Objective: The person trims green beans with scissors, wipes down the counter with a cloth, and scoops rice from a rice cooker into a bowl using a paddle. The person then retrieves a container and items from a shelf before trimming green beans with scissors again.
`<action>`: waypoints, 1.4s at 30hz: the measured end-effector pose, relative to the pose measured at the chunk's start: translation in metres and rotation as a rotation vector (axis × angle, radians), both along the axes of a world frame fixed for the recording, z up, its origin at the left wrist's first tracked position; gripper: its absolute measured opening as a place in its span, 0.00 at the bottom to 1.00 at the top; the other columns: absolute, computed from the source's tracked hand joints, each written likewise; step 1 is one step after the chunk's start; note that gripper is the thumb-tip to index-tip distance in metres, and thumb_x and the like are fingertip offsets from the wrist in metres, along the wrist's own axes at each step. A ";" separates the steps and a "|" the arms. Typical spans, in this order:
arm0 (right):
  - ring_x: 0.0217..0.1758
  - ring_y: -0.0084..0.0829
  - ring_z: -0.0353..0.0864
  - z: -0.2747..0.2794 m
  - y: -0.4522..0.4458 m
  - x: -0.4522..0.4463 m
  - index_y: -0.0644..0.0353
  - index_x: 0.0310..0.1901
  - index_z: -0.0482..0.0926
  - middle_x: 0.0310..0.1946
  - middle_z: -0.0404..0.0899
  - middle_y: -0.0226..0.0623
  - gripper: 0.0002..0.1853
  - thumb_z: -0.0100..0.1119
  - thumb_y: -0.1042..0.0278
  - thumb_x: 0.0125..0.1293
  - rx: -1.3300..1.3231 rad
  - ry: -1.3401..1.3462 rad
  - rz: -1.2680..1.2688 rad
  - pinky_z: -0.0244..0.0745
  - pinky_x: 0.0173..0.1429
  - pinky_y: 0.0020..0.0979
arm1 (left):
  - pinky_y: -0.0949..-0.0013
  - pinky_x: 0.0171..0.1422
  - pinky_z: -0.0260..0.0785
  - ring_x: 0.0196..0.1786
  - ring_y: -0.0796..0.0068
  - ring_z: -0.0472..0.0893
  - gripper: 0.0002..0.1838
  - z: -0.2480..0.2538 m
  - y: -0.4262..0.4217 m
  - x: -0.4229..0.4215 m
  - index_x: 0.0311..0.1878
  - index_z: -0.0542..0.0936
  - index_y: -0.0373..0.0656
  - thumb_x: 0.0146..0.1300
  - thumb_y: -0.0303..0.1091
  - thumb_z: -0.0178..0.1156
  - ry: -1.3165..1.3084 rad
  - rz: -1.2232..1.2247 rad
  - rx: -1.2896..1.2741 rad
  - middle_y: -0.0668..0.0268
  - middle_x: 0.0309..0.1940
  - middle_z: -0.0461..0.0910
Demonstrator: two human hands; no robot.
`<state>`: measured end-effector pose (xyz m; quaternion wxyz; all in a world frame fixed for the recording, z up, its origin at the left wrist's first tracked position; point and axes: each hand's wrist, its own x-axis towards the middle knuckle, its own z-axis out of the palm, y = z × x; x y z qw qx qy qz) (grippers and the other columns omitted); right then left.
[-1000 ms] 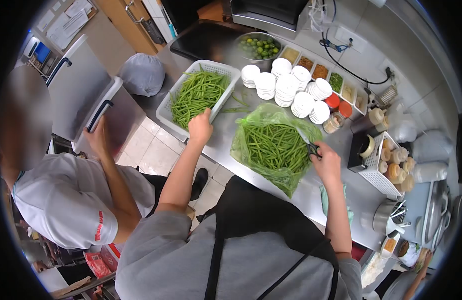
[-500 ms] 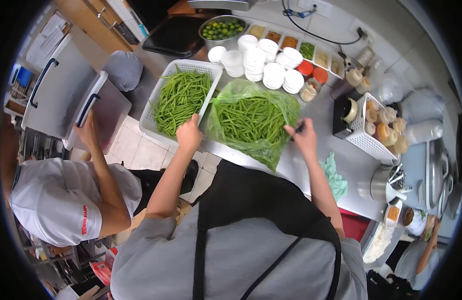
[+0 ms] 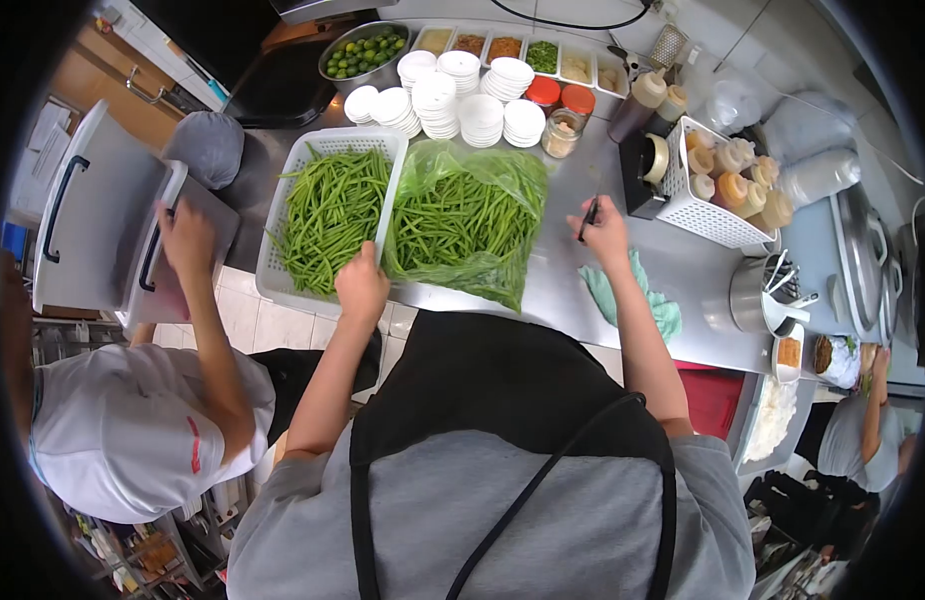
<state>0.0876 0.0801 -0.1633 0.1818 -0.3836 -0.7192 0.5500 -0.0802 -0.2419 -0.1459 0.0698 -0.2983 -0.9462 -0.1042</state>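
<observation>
A white perforated basket (image 3: 396,150) full of cut green beans (image 3: 328,215) stands on the steel counter. My left hand (image 3: 363,285) is closed on the basket's near right edge. Right beside the basket lies an open green plastic bag (image 3: 528,175) with more green beans (image 3: 463,215) inside. My right hand (image 3: 605,232) holds small black-handled scissors (image 3: 589,219) over the counter, to the right of the bag. A crumpled green cloth (image 3: 658,305) lies just below that hand.
Stacked white lids (image 3: 435,100), a bowl of green citrus (image 3: 363,55) and topping trays (image 3: 508,48) line the back. Right are a bottle basket (image 3: 713,222) and a utensil pot (image 3: 758,290). At left, a co-worker's hand (image 3: 188,235) is at a lidded bin (image 3: 208,220).
My right hand has moved off the bag with the scissors. The basket and bag now sit side by side, touching. The co-worker's hand has shifted at the bin, and the view has turned.
</observation>
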 end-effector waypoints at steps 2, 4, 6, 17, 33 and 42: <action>0.25 0.28 0.75 -0.018 -0.007 -0.013 0.59 0.36 0.70 0.20 0.73 0.33 0.16 0.65 0.69 0.45 0.059 -0.037 0.039 0.68 0.31 0.30 | 0.53 0.30 0.69 0.27 0.51 0.78 0.11 0.003 0.005 0.003 0.33 0.68 0.40 0.44 0.24 0.57 -0.020 -0.017 0.021 0.55 0.23 0.77; 0.26 0.30 0.75 -0.014 -0.025 -0.023 0.59 0.37 0.70 0.21 0.73 0.34 0.17 0.66 0.69 0.46 0.115 -0.069 0.080 0.68 0.32 0.31 | 0.52 0.31 0.68 0.27 0.49 0.77 0.12 0.009 0.010 0.008 0.33 0.69 0.41 0.45 0.26 0.59 -0.035 -0.033 0.038 0.54 0.23 0.77; 0.28 0.37 0.77 0.005 -0.046 -0.029 0.58 0.38 0.70 0.22 0.74 0.38 0.17 0.64 0.70 0.46 0.312 -0.154 0.023 0.69 0.35 0.34 | 0.52 0.30 0.69 0.26 0.50 0.78 0.12 0.015 0.015 0.015 0.34 0.68 0.41 0.44 0.25 0.58 -0.048 -0.074 0.043 0.55 0.23 0.77; 0.22 0.25 0.73 -0.033 -0.024 -0.007 0.60 0.38 0.69 0.19 0.73 0.35 0.18 0.65 0.70 0.47 0.196 0.014 0.076 0.66 0.26 0.29 | 0.51 0.30 0.70 0.26 0.50 0.78 0.12 0.020 -0.002 0.005 0.34 0.68 0.40 0.42 0.24 0.55 -0.081 -0.014 0.070 0.53 0.25 0.77; 0.23 0.34 0.74 0.008 -0.061 -0.025 0.59 0.41 0.70 0.22 0.75 0.36 0.20 0.67 0.61 0.50 0.491 0.015 0.072 0.70 0.31 0.33 | 0.56 0.38 0.70 0.34 0.52 0.78 0.16 0.100 0.029 0.006 0.41 0.76 0.40 0.52 0.38 0.62 -0.256 -0.072 -0.066 0.52 0.29 0.79; 0.27 0.36 0.79 0.021 -0.045 -0.047 0.56 0.40 0.71 0.21 0.76 0.36 0.16 0.61 0.76 0.47 0.432 -0.048 -0.069 0.71 0.33 0.35 | 0.58 0.49 0.68 0.44 0.51 0.75 0.18 0.014 0.111 -0.008 0.45 0.75 0.35 0.50 0.29 0.62 -0.277 -0.435 0.206 0.51 0.40 0.77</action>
